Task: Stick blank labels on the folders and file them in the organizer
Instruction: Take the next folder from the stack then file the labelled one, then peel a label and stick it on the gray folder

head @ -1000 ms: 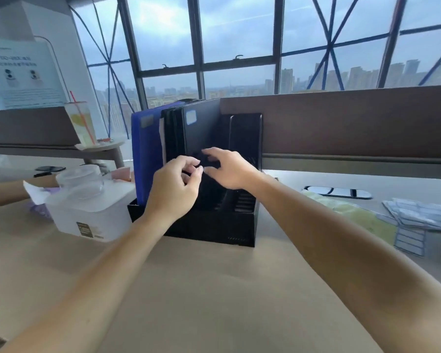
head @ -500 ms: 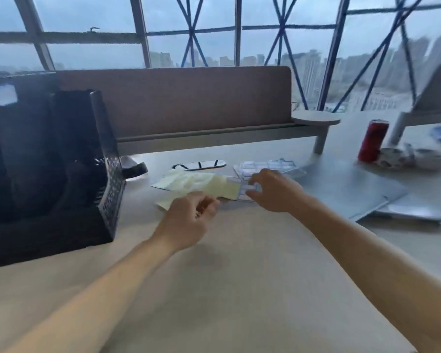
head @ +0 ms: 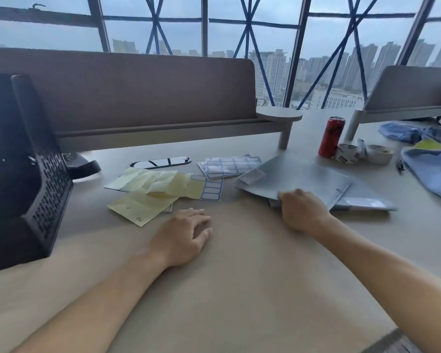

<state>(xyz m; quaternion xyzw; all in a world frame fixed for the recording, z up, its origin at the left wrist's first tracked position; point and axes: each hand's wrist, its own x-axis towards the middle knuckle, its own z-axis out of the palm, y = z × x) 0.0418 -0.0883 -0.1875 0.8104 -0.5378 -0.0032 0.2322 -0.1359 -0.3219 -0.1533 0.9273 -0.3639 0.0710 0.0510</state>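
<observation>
Folders [head: 298, 174] — two grey, stacked centre right, right hand [head: 303, 210] gripping top one's near edge, left hand [head: 186, 235] loosely curled, empty, one black organizer [head: 36, 174] far left

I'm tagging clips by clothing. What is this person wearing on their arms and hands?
Nothing that shows. The left forearm and right forearm are bare to the frame edge, with no sleeves in view. The left hand and right hand have no gloves, rings, watch or wristband visible.

Organizer [head: 23, 161] left, label sheets [head: 163, 189] centre, folders [head: 303, 177] right.
</observation>
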